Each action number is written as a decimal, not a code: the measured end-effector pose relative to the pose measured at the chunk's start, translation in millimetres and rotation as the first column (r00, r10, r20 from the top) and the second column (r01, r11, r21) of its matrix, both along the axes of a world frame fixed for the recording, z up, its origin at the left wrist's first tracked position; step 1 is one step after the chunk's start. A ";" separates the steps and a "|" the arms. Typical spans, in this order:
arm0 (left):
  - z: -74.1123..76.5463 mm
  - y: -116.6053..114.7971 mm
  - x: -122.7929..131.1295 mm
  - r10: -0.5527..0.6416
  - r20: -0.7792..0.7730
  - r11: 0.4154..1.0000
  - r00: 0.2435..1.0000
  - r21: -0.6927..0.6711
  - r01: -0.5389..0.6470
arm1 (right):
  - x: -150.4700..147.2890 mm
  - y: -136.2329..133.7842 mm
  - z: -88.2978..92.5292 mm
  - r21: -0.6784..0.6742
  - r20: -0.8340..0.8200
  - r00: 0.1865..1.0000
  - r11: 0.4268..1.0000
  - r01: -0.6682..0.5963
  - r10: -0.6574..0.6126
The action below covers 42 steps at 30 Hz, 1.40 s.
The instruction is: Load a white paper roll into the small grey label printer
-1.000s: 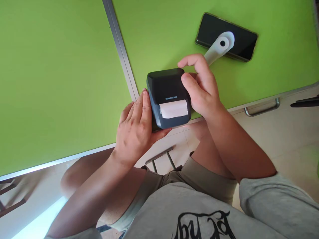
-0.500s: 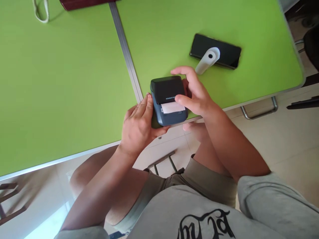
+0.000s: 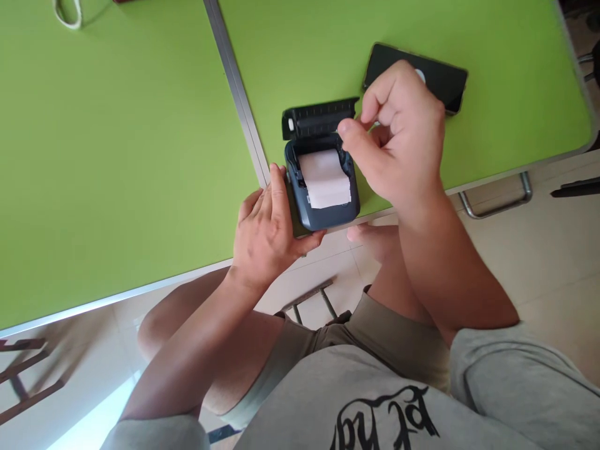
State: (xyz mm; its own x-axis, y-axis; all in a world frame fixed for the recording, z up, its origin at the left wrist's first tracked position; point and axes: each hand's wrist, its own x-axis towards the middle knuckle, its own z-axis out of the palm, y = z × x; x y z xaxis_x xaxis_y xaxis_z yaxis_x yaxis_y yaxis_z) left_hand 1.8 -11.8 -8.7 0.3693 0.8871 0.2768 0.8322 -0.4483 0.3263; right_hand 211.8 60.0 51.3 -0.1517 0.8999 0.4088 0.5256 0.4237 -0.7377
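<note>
A small dark blue label printer (image 3: pixel 328 217) sits at the table's front edge with its black lid (image 3: pixel 321 119) raised. Inside it lies a roll of white paper (image 3: pixel 327 179), its end reaching over the front. My left hand (image 3: pixel 268 231) rests against the printer's left side, fingers extended and thumb along the front. My right hand (image 3: pixel 398 134) is above the printer's right side, its fingers curled and its thumb near the lid's right corner. Whether those fingertips grip the lid is hard to make out.
A black phone (image 3: pixel 445 78) lies behind my right hand, which mostly hides a white object on it. A metal strip (image 3: pixel 234 87) crosses the green table (image 3: pixel 117 156). A white cord loop (image 3: pixel 70 24) is at the top left.
The printer's lid has swung up from closed, exposing the paper roll. My right hand has moved up and right from the lid's front, its fingers now curled. My left hand stays beside the printer.
</note>
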 end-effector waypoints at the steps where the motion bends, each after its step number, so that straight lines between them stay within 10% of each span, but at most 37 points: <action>1: -0.4 0.0 -0.1 -0.003 0.003 1.000 1.000 -0.009 0.003 | -0.9 1.8 2.4 -0.009 0.074 0.997 1.000 -0.003 0.004; 11: 6.0 0.8 -1.4 -0.026 -0.042 0.998 0.999 0.049 0.028 | -13.8 14.6 16.3 -0.206 0.643 0.745 0.977 -0.057 0.179; 22: 6.3 -0.9 -1.1 -0.021 -0.078 0.999 0.997 0.024 0.023 | -6.1 28.6 21.0 -0.353 0.566 0.752 0.924 -0.149 0.338; 27: 8.6 -1.1 -0.7 -0.025 -0.096 0.999 0.995 0.024 0.028 | 13.5 19.0 32.0 -0.344 0.101 0.939 0.897 -0.277 0.328; 30: 8.9 -0.8 -0.1 -0.019 -0.096 1.000 0.995 0.015 0.021 | 31.9 16.0 13.4 -0.201 -0.404 0.906 0.953 -0.225 0.128; 33: 8.2 -0.2 0.3 -0.015 -0.089 0.999 0.996 0.029 0.017 | 49.2 13.7 -18.8 -0.250 -0.488 0.873 0.953 -0.170 0.027; 42: 8.4 2.0 0.9 -0.022 -0.094 0.996 0.995 0.079 0.029 | 46.7 0.1 -60.2 0.043 0.081 0.992 0.995 0.091 -0.094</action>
State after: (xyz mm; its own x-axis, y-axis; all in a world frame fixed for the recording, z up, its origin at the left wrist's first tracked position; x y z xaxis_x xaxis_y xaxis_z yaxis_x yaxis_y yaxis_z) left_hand 2.6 -9.8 -0.3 0.4193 0.8534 0.3096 0.8452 -0.4914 0.2101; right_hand 258.6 60.1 -8.9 -0.1035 0.8953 0.4334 0.6224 0.3981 -0.6739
